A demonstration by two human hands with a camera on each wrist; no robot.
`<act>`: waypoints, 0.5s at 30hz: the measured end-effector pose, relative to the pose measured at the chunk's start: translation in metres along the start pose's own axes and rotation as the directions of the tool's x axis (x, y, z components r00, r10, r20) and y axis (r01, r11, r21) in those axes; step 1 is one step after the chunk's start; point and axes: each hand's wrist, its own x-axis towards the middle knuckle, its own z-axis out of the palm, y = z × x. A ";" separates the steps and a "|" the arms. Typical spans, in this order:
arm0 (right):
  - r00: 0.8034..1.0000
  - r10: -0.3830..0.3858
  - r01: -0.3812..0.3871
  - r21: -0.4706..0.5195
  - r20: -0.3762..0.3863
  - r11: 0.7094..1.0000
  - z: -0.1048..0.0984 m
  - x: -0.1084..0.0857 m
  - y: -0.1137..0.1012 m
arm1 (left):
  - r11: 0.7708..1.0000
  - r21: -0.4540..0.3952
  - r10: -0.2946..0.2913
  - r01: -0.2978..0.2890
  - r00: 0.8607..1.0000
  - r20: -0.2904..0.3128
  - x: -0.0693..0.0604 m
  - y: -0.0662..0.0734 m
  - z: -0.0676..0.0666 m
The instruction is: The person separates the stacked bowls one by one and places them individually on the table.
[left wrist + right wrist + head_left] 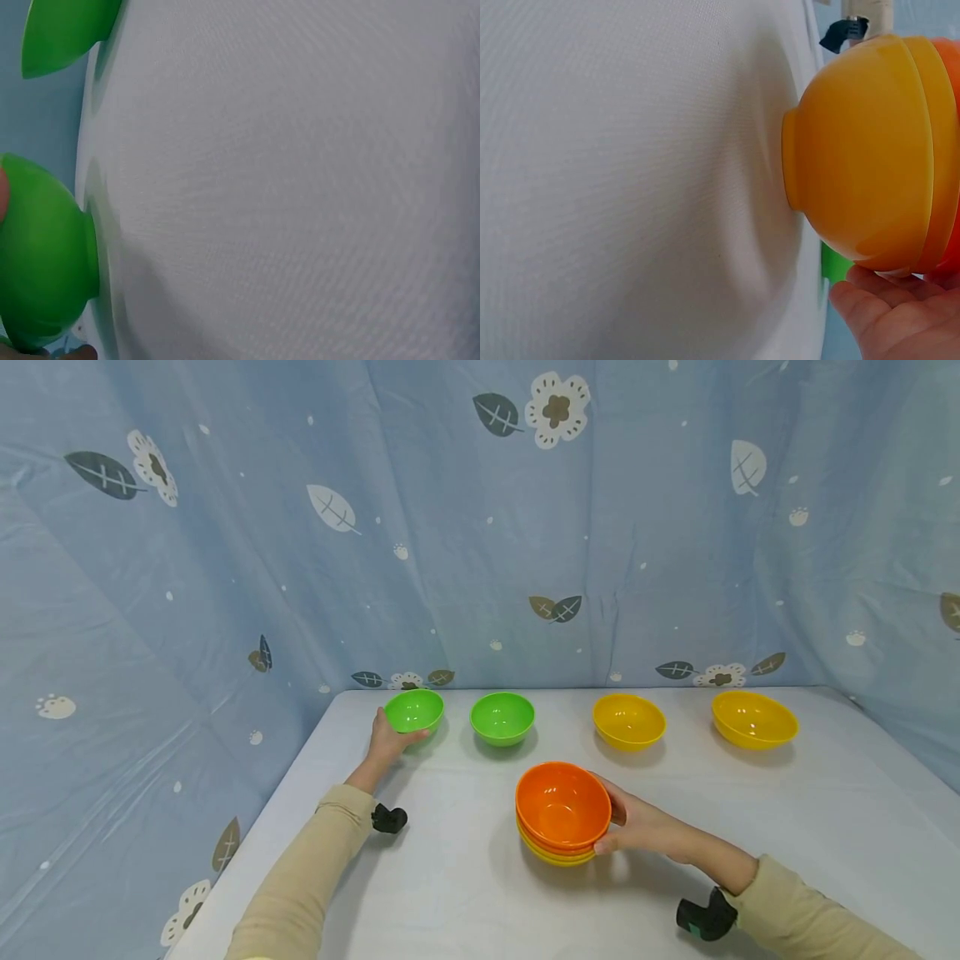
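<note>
At the table's far left, my left hand (388,742) grips a green bowl (415,710) by its side, thumb toward the front. That bowl (45,251) fills the left edge of the left wrist view, upright over the cloth. Near the table's middle, my right hand (637,822) holds a nested stack of bowls by its right side. An orange bowl (562,806) is uppermost, with yellow bowls (862,150) beneath it. I cannot tell whether the stack's base touches the table. My right fingers (892,296) press against the stack's side in the right wrist view.
A second green bowl (502,719) stands just right of the held one. Two yellow bowls, one nearer the middle (628,722) and one farther right (753,720), stand along the back of the white table (450,893). A blue patterned curtain (480,527) hangs behind.
</note>
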 end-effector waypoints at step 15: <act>1.000 -0.014 0.014 -0.001 0.001 1.000 0.002 -0.001 0.001 | 0.999 0.048 -0.005 0.005 1.000 0.010 -0.020 0.022 -0.013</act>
